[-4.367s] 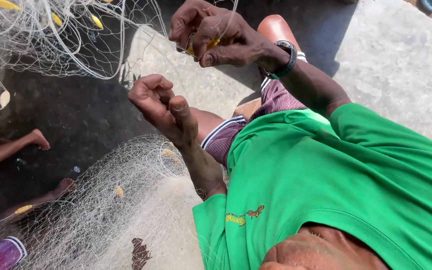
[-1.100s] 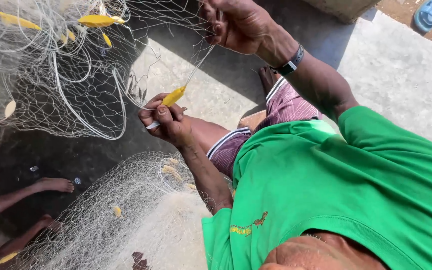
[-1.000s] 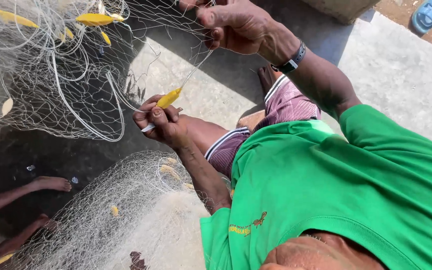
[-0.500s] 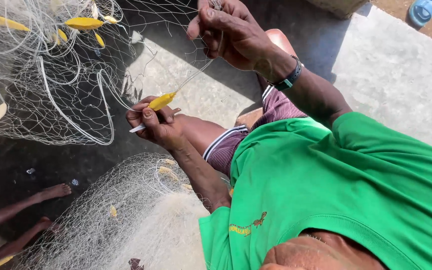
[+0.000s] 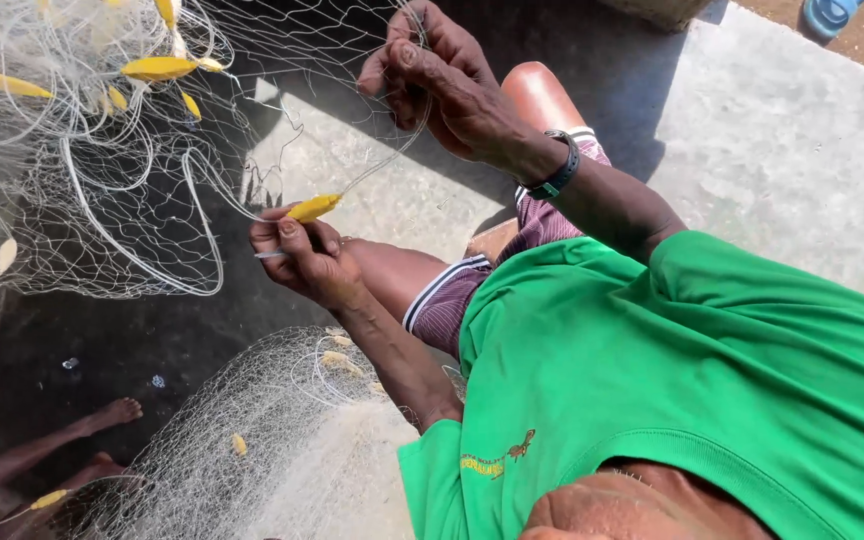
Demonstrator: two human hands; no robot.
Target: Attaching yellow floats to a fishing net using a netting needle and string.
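Now, left hand (image 5: 307, 262): my grip is closed on a yellow netting needle (image 5: 313, 208), centre-left of frame.
Right hand (image 5: 442, 85): pinching the white fishing net (image 5: 142, 190) and twine, upper centre.
Done: meshed net with yellow floats (image 5: 157, 68) hangs upper left.
Left: a loose heap (image 5: 252, 450) waits lower left on the concrete floor (image 5: 782, 150).

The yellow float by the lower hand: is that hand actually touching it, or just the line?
Touching. The head view shows the left hand closed with thumb and fingertips pinching the base of the yellow float; no gap shows between them.
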